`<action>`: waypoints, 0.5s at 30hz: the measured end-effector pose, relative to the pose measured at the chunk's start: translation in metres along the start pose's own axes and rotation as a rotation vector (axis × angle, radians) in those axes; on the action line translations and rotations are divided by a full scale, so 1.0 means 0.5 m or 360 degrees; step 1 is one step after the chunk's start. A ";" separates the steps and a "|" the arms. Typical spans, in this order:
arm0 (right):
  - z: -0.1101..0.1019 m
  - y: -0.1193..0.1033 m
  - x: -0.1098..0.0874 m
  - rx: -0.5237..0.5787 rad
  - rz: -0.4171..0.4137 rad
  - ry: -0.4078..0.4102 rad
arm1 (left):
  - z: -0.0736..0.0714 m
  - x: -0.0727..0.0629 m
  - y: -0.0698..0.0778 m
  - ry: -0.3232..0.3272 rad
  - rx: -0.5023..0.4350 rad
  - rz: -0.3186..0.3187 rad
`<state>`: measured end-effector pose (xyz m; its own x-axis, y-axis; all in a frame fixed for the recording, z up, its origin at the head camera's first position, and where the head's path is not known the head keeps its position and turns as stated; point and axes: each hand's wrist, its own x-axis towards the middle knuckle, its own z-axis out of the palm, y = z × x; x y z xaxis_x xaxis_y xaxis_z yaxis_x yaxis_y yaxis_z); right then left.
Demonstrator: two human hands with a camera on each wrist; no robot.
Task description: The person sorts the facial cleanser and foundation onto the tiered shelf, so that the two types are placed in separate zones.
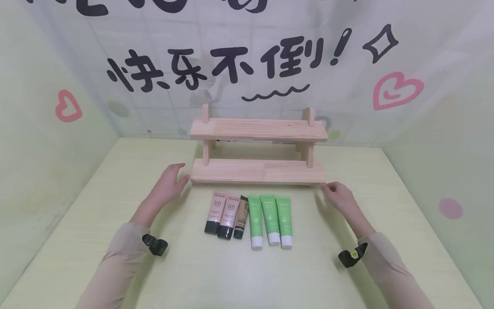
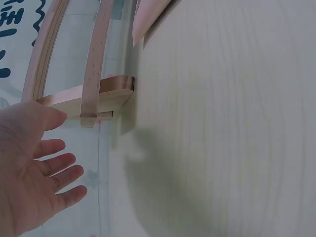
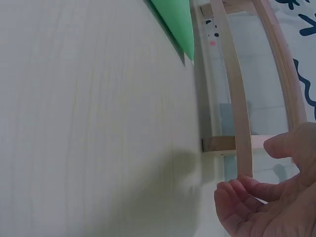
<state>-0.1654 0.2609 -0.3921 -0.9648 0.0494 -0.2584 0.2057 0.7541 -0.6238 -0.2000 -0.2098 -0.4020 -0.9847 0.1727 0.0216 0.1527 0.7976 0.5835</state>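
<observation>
Remotely, I have my left grip (image 1: 168, 184) released just beside the wooden rack (image 1: 258, 171) and my right grip (image 1: 341, 198), unclenched, touching its right end, six tubes (image 1: 255, 221) lying in front.

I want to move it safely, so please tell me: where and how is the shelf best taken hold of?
Probably by both ends of its lower board, left hand from the left, right hand from the right. The board is long, and its ends stick out past the supports, leaving edges to pinch.
</observation>
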 end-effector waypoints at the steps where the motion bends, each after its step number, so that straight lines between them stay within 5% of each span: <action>1: 0.002 -0.003 -0.002 0.0025 0.0019 -0.0020 | 0.001 0.003 0.001 -0.0003 -0.0014 -0.0001; 8: 0.029 -0.026 -0.009 0.0262 0.0119 -0.0203 | 0.007 0.027 0.012 -0.0018 -0.0068 -0.0042; 15: 0.062 -0.046 -0.013 0.0269 0.0106 -0.0277 | 0.008 0.053 0.023 -0.0068 -0.0107 -0.0099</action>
<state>-0.1591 0.2228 -0.3990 -0.9083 -0.0294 -0.4173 0.3066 0.6318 -0.7119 -0.2239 -0.1937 -0.3981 -0.9875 0.1497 -0.0498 0.0842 0.7672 0.6358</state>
